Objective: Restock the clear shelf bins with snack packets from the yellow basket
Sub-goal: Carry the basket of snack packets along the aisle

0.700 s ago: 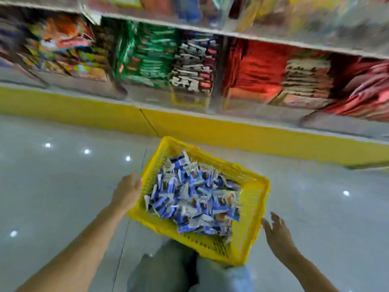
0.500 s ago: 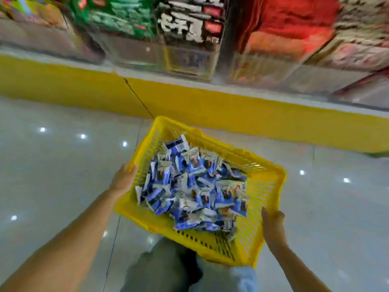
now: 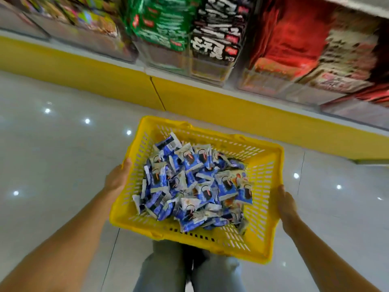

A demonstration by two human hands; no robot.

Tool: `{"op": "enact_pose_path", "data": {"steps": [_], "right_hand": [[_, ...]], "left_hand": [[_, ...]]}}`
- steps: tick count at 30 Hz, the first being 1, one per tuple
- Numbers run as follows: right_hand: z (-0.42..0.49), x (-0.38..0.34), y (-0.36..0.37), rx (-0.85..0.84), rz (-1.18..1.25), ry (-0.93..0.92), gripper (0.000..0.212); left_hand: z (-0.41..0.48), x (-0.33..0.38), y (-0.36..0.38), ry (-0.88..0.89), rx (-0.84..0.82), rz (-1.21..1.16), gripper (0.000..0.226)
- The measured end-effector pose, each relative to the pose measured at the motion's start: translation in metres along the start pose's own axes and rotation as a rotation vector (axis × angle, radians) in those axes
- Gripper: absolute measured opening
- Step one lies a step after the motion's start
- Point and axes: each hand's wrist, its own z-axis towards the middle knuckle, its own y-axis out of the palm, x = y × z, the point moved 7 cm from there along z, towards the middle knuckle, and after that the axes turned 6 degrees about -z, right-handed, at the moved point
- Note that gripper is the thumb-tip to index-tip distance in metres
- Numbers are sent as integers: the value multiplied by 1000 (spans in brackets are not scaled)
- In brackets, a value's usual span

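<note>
A yellow slotted basket (image 3: 267, 186) is held above the floor in front of my legs. It is heaped with several small blue-and-white snack packets (image 3: 193, 184). My left hand (image 3: 116, 179) grips the basket's left rim, fingers hidden under it. My right hand (image 3: 286, 204) grips the right rim. Clear shelf bins (image 3: 210, 68) stand along the shelf ahead, blurred, filled with green, black-and-white and red packets.
A yellow plinth (image 3: 221, 108) runs under the shelf at floor level. The glossy pale tile floor (image 3: 52, 165) spreads to both sides. My grey-trousered legs (image 3: 166, 270) are just under the basket's near edge.
The view has tilted down and closer to the shelf. My right hand, free of the basket at first, has taken hold of its right rim. The basket sits more level.
</note>
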Motion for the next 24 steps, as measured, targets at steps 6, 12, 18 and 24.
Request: {"op": "enact_pose_path", "data": {"steps": [6, 12, 18, 24], "right_hand": [[-101, -83, -55, 52, -15, -282, 51], [-215, -175, -81, 169, -221, -527, 47], [-312, -250, -38, 83, -213, -705, 49], [-419, -336, 20, 43, -309, -919, 47]], "left_hand": [[-99, -14, -97, 120, 231, -219, 60], [-178, -46, -211, 51, 379, -290, 58], [-225, -122, -299, -46, 517, -489, 61], [-241, -186, -379, -161, 605, -626, 75]]}}
